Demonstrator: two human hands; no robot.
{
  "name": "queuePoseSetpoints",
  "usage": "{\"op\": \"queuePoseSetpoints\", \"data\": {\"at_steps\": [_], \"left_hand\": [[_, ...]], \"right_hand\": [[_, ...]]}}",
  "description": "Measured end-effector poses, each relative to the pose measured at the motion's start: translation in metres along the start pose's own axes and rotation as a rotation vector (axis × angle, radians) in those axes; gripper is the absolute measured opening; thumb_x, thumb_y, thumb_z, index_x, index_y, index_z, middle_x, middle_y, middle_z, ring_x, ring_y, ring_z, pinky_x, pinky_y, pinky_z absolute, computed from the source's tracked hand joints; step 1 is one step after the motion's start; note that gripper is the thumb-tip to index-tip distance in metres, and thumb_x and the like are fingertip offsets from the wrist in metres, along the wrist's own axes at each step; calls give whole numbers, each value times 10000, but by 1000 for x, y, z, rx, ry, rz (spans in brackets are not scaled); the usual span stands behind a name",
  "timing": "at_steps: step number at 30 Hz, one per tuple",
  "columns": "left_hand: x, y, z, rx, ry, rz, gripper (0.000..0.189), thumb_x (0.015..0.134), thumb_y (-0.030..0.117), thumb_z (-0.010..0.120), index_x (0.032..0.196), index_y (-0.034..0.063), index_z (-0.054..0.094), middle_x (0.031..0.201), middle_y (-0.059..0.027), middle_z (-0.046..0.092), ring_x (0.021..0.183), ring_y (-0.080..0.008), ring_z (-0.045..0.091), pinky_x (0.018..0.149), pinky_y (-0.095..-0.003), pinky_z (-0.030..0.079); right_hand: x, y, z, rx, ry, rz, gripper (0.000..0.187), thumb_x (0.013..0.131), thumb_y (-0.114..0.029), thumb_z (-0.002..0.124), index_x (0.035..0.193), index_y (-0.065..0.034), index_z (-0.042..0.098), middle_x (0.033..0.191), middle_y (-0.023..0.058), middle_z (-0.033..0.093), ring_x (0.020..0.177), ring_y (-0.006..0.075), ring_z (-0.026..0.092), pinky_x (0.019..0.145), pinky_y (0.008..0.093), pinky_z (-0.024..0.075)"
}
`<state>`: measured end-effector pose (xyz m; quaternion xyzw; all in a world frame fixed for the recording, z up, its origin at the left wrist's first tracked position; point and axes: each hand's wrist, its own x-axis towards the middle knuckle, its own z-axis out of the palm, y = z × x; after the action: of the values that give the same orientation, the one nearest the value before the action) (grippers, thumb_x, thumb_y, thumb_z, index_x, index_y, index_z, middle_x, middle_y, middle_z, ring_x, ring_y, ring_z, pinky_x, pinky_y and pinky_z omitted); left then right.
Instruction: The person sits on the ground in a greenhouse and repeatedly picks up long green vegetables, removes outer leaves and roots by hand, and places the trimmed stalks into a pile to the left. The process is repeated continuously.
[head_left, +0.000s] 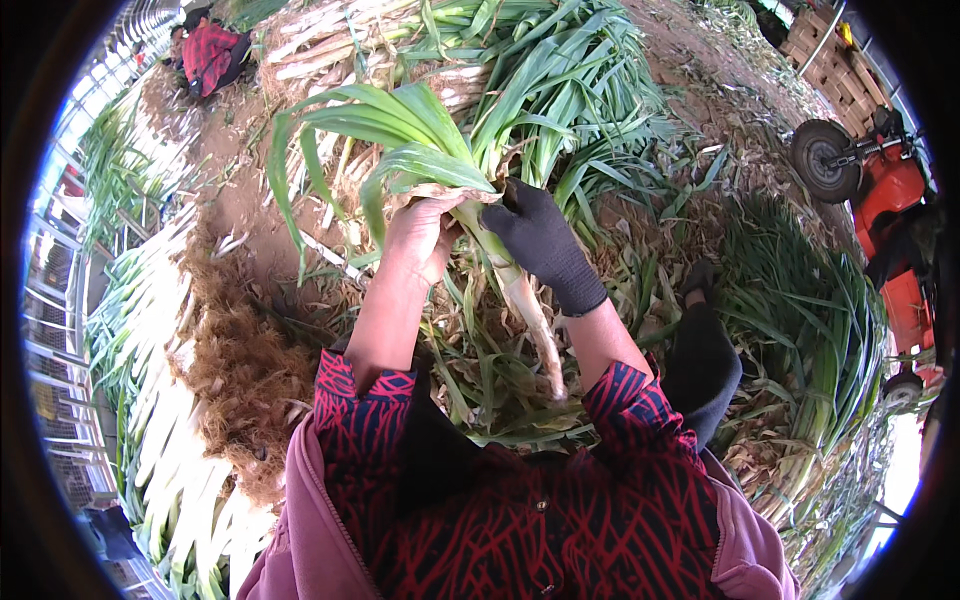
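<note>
My two hands hold one leek (529, 304), its green leaves fanned to the upper left and its pale stalk slanting down to the right. My bare left hand (427, 236) grips it at the base of the leaves, by a dry, papery outer leaf. On the other side of the stalk, my right hand (536, 232), in a dark knitted glove, has its fingers closed on the upper stalk and that dry leaf. Below the leek lie loose stripped leaves (495, 382). The left fingertips are partly hidden behind the leaves.
Leeks are heaped ahead (577, 82), with rows of pale-stalked leeks (165, 480) and brown roots (232, 375) at left. More leeks (802, 300) lie at right, near a red vehicle (889, 191) and stacked cartons (832, 67). A person in a checked shirt (210, 56) is at upper left.
</note>
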<state>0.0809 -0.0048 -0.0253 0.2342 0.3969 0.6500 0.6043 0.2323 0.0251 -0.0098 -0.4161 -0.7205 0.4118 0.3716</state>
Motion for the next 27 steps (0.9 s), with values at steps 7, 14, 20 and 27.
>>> {"op": "queuePoseSetpoints", "data": {"at_steps": [7, 14, 20, 27], "left_hand": [[3, 10, 4, -43, 61, 150, 240, 810, -2, 596, 1047, 35, 579, 946, -76, 639, 803, -194, 625, 765, -339, 513], [16, 40, -12, -9, 123, 151, 319, 884, 238, 619, 1105, 23, 539, 993, -124, 639, 915, -263, 640, 840, -391, 531], [16, 37, -5, 98, -63, 123, 343, 891, 151, 583, 1191, 0, 513, 1140, -154, 616, 1068, -272, 595, 931, -396, 477], [4, 23, 22, 93, -293, 86, 444, 851, 0, 538, 1283, -46, 446, 1276, -210, 524, 1212, -315, 497, 1040, -414, 389]], "right_hand": [[-16, 65, 20, 115, 142, 165, 300, 797, -242, 657, 925, 26, 611, 793, 193, 638, 712, 338, 627, 654, 417, 496], [-184, 248, -3, -810, -209, 89, 358, 786, -190, 631, 1088, -2, 584, 963, 196, 662, 772, 332, 650, 660, 432, 499], [-144, 223, -35, -596, 156, 503, 431, 891, -253, 572, 1216, 24, 514, 1129, 199, 607, 1083, 309, 565, 869, 378, 464], [-70, 70, 5, -40, 50, -236, 490, 963, -340, 420, 1260, 48, 445, 1090, 252, 608, 990, 337, 614, 844, 404, 481]]}}
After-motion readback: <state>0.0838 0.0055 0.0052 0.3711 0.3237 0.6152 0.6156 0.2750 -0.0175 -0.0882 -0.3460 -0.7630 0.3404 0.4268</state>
